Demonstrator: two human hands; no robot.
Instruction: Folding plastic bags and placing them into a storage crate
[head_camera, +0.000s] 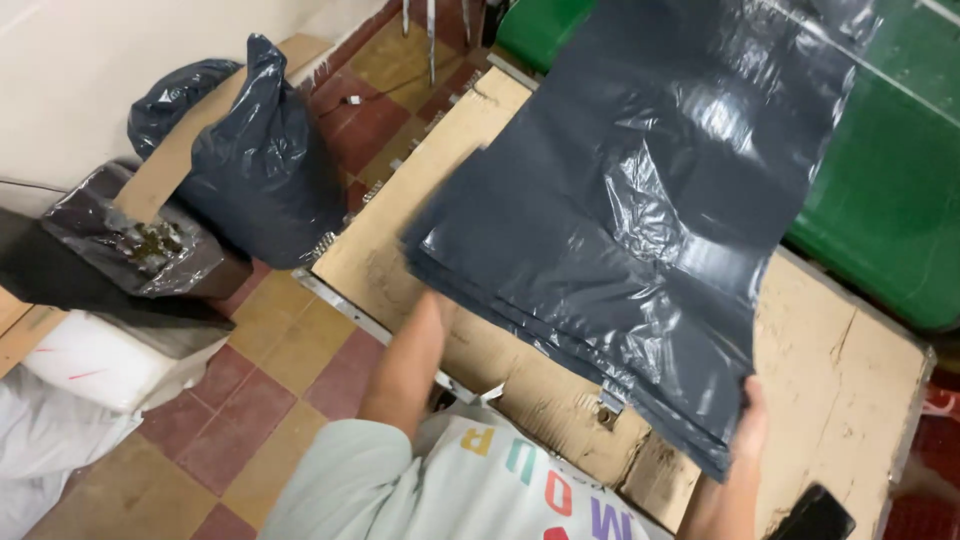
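- The bags (640, 200), a stack of dark grey plastic sheets, hang tilted over the worktop (850, 350), from its near edge up past its far edge.
- They look light, thin and floppy; the glossy film is likely slippery, so single sheets could slide out of the stack. The layered near edge shows several sheets lying flush.
- Best hold, by my judgement: pinching the whole stack at its near corners, where the edges line up.
- The right hand (752, 415) grips the stack's near right corner, thumb on top; the fingers are under the plastic and out of sight.
- The left hand (432, 305) reaches under the stack's near left corner; the sheets hide most of it, so I cannot tell how far it is closed or whether it grips.
- Blur softens the left edge of the stack.
- The stack's top is cut off by the frame, and it hides much of the worktop and a green surface (890, 200) beyond.
- A dark object (815, 515) at the near right corner is cropped.
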